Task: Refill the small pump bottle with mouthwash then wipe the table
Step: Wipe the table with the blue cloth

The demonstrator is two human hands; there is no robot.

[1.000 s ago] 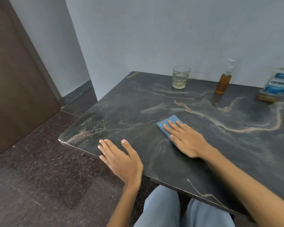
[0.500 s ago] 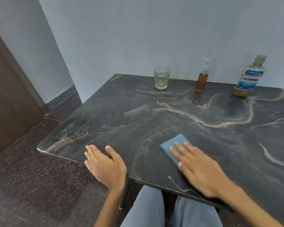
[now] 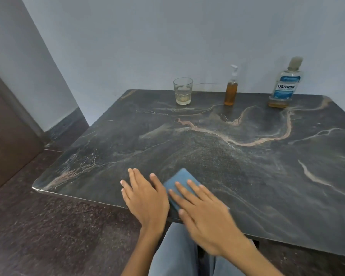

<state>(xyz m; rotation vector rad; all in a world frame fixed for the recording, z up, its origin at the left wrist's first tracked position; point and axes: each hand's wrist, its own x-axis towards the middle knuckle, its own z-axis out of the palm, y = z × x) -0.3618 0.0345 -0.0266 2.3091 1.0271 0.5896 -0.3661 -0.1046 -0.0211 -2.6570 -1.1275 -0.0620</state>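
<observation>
A blue cloth [image 3: 180,179] lies flat near the front edge of the dark marble table [image 3: 217,152]. My right hand [image 3: 205,216] presses on it with fingers spread, covering its near half. My left hand [image 3: 145,198] rests flat on the table edge, just left of the cloth, holding nothing. The small pump bottle [image 3: 231,88], filled with amber liquid, stands upright at the back. The Listerine mouthwash bottle [image 3: 286,84], capped and nearly empty, stands to its right.
A clear glass [image 3: 183,91] with a little pale liquid stands at the back, left of the pump bottle. A grey wall runs behind the table. A brown door [image 3: 6,136] and dark floor [image 3: 48,226] lie to the left. My knees sit under the table's front edge.
My right hand has slid the blue cloth toward the front edge and leftward, ending beside my left hand. The view has shifted right, and the bottles have not moved.
</observation>
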